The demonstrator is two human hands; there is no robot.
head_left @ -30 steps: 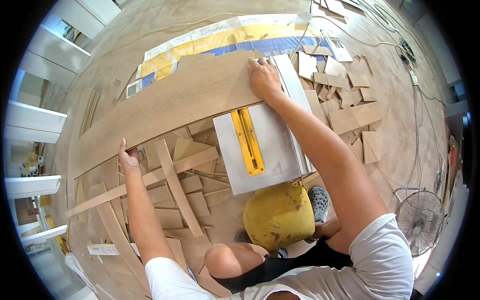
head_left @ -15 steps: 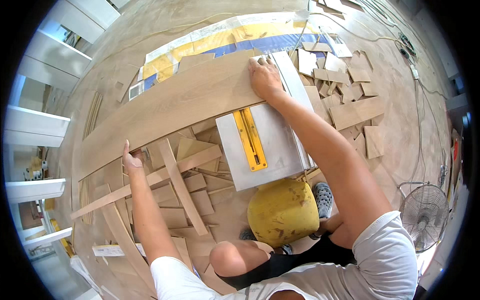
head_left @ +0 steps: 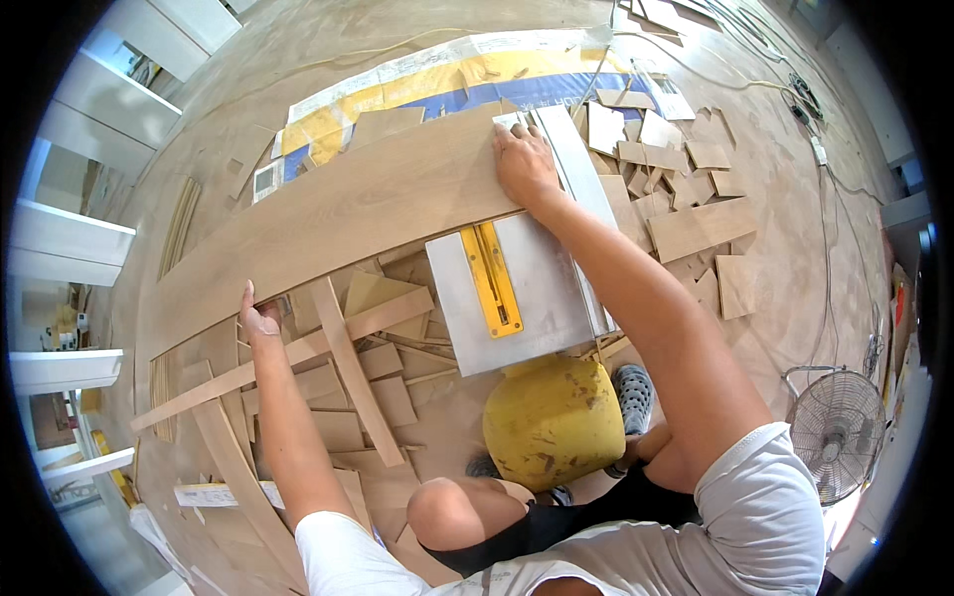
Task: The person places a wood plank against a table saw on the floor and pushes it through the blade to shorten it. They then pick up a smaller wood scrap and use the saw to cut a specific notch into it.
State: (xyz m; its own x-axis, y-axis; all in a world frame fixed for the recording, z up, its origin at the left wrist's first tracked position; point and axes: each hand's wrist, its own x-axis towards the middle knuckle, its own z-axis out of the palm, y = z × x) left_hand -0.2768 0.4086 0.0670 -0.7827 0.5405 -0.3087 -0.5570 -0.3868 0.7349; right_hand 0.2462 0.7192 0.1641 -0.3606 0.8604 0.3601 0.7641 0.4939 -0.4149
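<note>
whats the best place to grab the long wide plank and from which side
Probably the near long edge of the long wide plank, toward its left end, from the person's side, pinched from below and above. It is thin and flat, and that stretch juts left past the metal tabletop, so its underside looks reachable; the left hand is at that edge.

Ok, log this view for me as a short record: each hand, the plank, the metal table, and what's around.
Left hand: at the near edge of the plank, thumb up, fingers mostly hidden
Right hand: on the plank's right end, grip unclear
Plank position: right end over the metal table, left part reaching beyond it
Yellow insert: uncovered, nearer the person than the plank
Offcuts: scattered on the floor
Fan: far right
</note>
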